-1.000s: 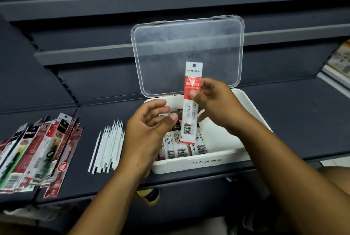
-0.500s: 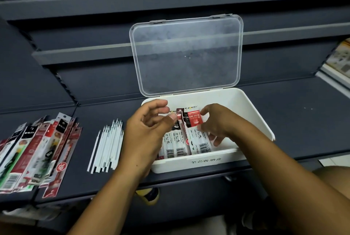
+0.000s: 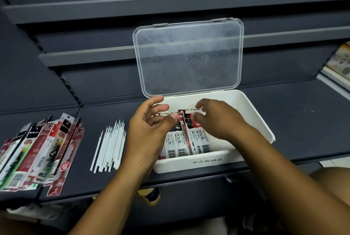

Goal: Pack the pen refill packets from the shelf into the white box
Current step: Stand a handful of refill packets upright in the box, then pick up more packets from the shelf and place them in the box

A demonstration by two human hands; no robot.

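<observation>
1. In the head view, you work at a dark grey shelf (image 3: 303, 121). Behind it more dark shelves (image 3: 170, 1) go up in steps.
2. The white box (image 3: 251, 113) stands on the shelf near its front edge. Its clear lid (image 3: 189, 58) stands upright at the back.
3. Some pen refill packets (image 3: 181, 145) lie side by side inside the box, barcodes toward you.
4. Your left hand (image 3: 149, 134) is over the left part of the box. Its fingers are loosely spread and hold nothing; the thumb is just beside a dark red packet.
5. Your right hand (image 3: 221, 121) is over the top ends of the packets, fingers curled. I cannot tell if it pinches one.
6. More packets (image 3: 41, 151) lie in a fan at the far left of the shelf.
7. A bundle of thin white sticks (image 3: 109, 147) lies between this fan and the box.
8. At the right edge some printed papers (image 3: 339, 64) are in view, blurred.
</observation>
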